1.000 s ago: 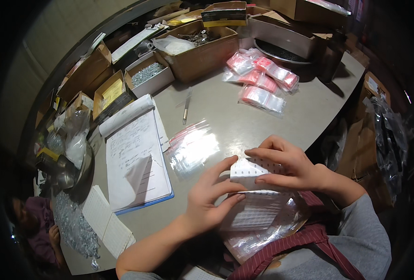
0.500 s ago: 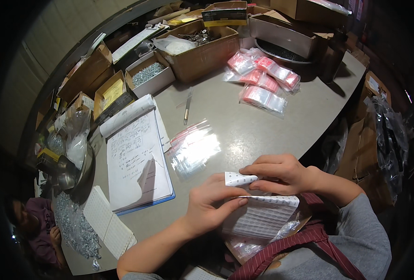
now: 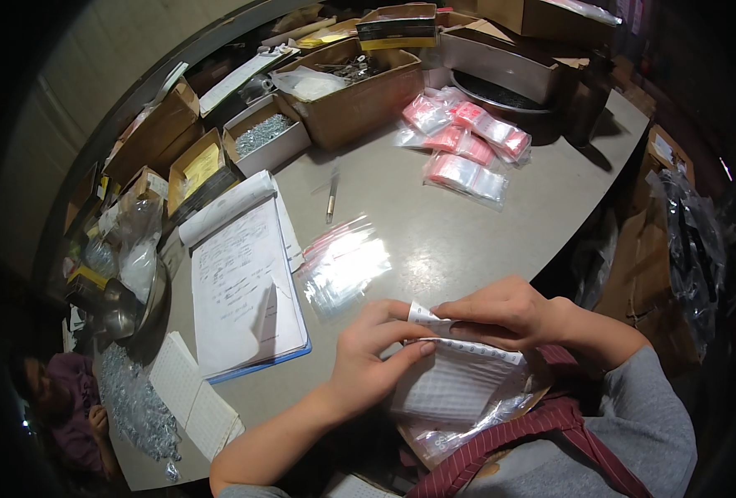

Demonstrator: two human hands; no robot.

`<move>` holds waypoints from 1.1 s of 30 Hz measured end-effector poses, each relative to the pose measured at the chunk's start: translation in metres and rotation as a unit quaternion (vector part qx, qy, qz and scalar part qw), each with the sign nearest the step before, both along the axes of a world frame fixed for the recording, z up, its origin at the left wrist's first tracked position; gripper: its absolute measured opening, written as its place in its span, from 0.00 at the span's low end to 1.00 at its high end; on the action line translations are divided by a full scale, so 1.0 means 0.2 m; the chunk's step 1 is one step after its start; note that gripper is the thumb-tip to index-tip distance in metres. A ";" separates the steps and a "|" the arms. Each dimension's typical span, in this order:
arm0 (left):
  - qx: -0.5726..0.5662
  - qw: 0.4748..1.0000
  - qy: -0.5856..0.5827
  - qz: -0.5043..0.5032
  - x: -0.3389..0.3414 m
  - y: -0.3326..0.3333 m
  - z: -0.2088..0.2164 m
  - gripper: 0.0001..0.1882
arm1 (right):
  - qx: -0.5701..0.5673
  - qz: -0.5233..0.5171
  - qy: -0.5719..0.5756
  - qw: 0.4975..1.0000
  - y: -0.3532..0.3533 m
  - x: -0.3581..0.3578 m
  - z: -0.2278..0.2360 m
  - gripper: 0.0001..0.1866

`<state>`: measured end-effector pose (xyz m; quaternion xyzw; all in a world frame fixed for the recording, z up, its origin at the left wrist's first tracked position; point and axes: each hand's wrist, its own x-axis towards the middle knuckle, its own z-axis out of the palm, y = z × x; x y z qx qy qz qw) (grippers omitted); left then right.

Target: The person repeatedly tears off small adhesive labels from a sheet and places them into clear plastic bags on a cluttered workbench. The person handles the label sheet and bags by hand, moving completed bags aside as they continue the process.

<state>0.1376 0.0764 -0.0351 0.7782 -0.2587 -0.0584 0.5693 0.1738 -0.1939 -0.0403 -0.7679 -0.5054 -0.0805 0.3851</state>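
A white sheet of small printed stickers (image 3: 459,386) is held over my lap, its upper edge folded back. My left hand (image 3: 376,344) is closed on the left part of that edge, with the thumb lying along the fold. From the right, my right hand (image 3: 501,314) pinches the folded strip, its fingers bent over the top. Below the sheet lies clear plastic wrapping (image 3: 501,415). Just beyond my left hand, a fan of clear zip bags (image 3: 343,266) with red closures rests on the table.
Left of the bags lies a clipboard with written pages (image 3: 239,274), and a pen (image 3: 331,203) beyond. Packs of red-striped bags (image 3: 467,170) sit farther back. Boxes of hardware (image 3: 351,104) line the far edge. Small metal parts (image 3: 135,407) are heaped near another person (image 3: 73,407) at left.
The sheet has tilted and its folded strip now stands more upright between my hands. My fingers have shifted slightly along the fold. Things on the table stay put.
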 end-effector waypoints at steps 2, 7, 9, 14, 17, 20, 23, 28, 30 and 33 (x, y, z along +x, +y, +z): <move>-0.001 0.998 0.057 0.033 -0.03 -0.01 0.01 0.09 | 0.001 0.002 0.039 0.999 0.00 -0.01 0.01 0.18; 0.000 0.995 -0.096 0.029 0.01 -0.02 0.00 0.08 | -0.016 -0.019 0.169 0.985 -0.02 -0.03 0.05 0.16; -0.001 0.994 -0.106 0.023 0.01 -0.02 0.01 0.08 | -0.022 -0.004 0.185 0.982 -0.03 -0.02 0.04 0.17; -0.001 0.999 -0.012 0.043 -0.02 -0.01 0.01 0.08 | -0.048 0.000 0.212 0.976 -0.01 -0.01 0.06 0.17; 0.032 0.996 -0.067 0.042 -0.01 0.00 0.01 0.09 | -0.037 0.000 0.204 0.978 -0.01 0.00 0.05 0.17; 0.009 0.991 -0.133 0.028 0.01 -0.01 0.01 0.09 | -0.061 -0.008 0.237 0.970 0.00 0.01 0.07 0.17; 0.021 0.990 -0.139 0.006 0.02 -0.02 0.01 0.09 | -0.072 -0.012 0.234 0.969 0.00 0.01 0.05 0.16; 0.019 0.997 -0.042 0.064 -0.01 0.00 0.02 0.08 | -0.033 -0.036 0.250 0.967 0.01 -0.01 0.12 0.13; 0.024 0.995 -0.051 0.078 -0.01 0.00 0.02 0.08 | -0.015 -0.074 0.245 0.967 -0.03 -0.01 0.11 0.12; 0.002 0.996 -0.029 0.079 0.01 0.00 0.01 0.08 | 0.019 -0.109 0.269 0.957 -0.08 -0.03 0.07 0.10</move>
